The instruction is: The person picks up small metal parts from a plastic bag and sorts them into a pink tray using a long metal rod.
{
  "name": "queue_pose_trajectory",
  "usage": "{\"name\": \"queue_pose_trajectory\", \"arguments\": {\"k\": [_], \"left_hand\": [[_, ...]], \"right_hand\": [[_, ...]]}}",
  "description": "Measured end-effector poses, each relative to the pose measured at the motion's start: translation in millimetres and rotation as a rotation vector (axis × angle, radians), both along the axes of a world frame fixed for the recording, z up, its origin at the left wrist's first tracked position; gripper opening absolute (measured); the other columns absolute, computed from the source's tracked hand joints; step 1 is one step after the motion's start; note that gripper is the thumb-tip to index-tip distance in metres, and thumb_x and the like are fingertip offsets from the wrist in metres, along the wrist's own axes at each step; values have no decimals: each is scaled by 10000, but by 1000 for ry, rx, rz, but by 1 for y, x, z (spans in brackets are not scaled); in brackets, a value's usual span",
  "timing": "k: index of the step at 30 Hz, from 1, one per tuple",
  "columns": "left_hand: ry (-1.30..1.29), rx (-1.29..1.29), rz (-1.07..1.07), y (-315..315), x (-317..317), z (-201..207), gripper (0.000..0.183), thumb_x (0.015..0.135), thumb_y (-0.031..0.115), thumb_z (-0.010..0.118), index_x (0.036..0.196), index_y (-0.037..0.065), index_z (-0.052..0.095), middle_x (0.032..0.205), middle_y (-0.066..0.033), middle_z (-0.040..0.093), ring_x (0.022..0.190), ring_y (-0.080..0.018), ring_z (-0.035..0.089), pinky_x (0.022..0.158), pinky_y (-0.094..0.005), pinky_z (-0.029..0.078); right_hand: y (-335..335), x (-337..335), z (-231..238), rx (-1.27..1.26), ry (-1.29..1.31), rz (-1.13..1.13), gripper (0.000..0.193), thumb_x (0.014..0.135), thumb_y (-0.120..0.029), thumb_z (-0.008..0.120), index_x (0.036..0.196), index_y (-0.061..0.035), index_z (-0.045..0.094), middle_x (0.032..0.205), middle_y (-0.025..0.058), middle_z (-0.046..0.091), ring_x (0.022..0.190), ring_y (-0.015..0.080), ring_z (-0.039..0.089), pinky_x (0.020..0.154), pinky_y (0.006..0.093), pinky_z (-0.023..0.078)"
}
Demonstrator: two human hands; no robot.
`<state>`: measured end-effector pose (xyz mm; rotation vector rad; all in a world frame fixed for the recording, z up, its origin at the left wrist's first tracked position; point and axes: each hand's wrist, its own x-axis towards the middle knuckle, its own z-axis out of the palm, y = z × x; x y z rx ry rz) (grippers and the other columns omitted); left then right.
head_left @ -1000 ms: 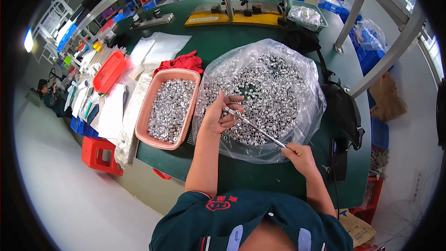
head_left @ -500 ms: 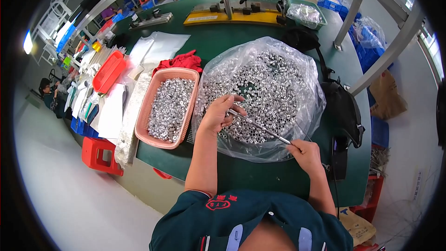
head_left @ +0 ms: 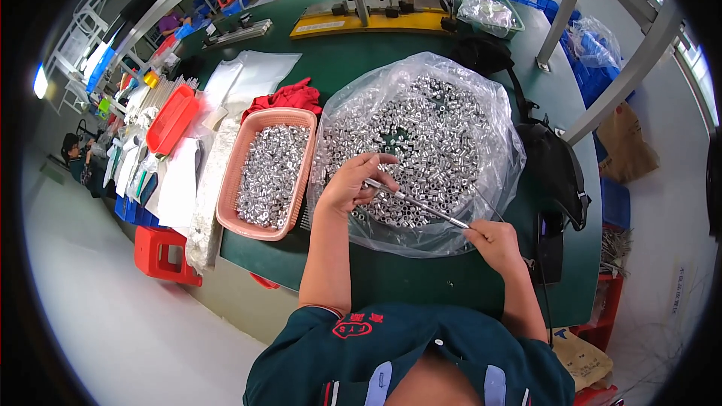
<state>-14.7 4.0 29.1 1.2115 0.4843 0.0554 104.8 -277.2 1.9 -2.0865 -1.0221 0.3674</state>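
Note:
Between my hands a thin metal rod (head_left: pixel 427 208) slants down to the right over a clear plastic bag (head_left: pixel 490 116) full of small, short metal sleeves (head_left: pixel 444 150). My left hand (head_left: pixel 356 183) is closed round the rod's upper end, where a thicker, shiny part shows by the fingers; whether that is a separate sleeve I cannot tell. My right hand (head_left: pixel 493 245) pinches the lower end near the bag's front right rim. Left of the bag stands a pink plastic basket (head_left: pixel 226 203) with many small metal pieces in it.
A red cloth (head_left: pixel 289 95) lies behind the basket. Clear plastic sheets (head_left: pixel 259 71) and a red tray (head_left: pixel 172 119) are further left. A black bag (head_left: pixel 553 173) lies on the right. A yellow-based fixture (head_left: pixel 331 24) and a green tray (head_left: pixel 514 21) stand at the back.
The view has shifted slightly. Both hands keep hold of the rod in nearly the same pose, and the rod tilts a little less steeply.

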Motion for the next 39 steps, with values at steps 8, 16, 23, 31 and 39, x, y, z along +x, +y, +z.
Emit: {"name": "queue_pose_trajectory", "arguments": {"k": [8, 16, 23, 31, 39], "left_hand": [[-189, -348, 45, 9, 2, -20, 669, 940, 530, 220, 1094, -36, 542, 722, -162, 629, 321, -22, 176, 307, -166, 165], [-207, -446, 42, 4, 6, -24, 710, 931, 552, 198, 1057, -47, 557, 719, -151, 621, 317, -25, 191, 297, -169, 165], [-86, -274, 79, 1, 2, -8, 701, 937, 541, 208, 1031, -53, 568, 699, -137, 625, 319, -27, 198, 310, -171, 166], [-37, -30, 16, -7, 5, -3, 649, 952, 494, 233, 997, -47, 588, 696, -142, 632, 318, -25, 203, 314, -176, 173], [-189, -387, 7, 7, 4, -25, 671, 942, 513, 259, 1029, -71, 578, 726, -145, 642, 298, -12, 207, 287, -157, 179]], "right_hand": [[3, -3, -9, -53, 163, 21, 178, 803, -204, 632, 787, -29, 601, 560, 133, 489, 495, 254, 475, 494, 330, 382], [2, 0, -12, -20, 193, 13, 176, 800, -195, 638, 786, -25, 596, 550, 128, 470, 482, 221, 447, 485, 318, 370], [1, 3, -1, 13, 47, 19, 141, 740, -150, 681, 765, -31, 609, 574, 127, 508, 484, 245, 484, 474, 320, 375], [2, -3, 4, 121, -231, -35, 140, 725, -171, 693, 742, -51, 622, 594, 123, 544, 529, 292, 539, 478, 346, 399], [2, -4, 0, 17, -89, -21, 162, 760, -200, 675, 740, -49, 618, 574, 129, 528, 501, 295, 508, 464, 346, 383]]}}
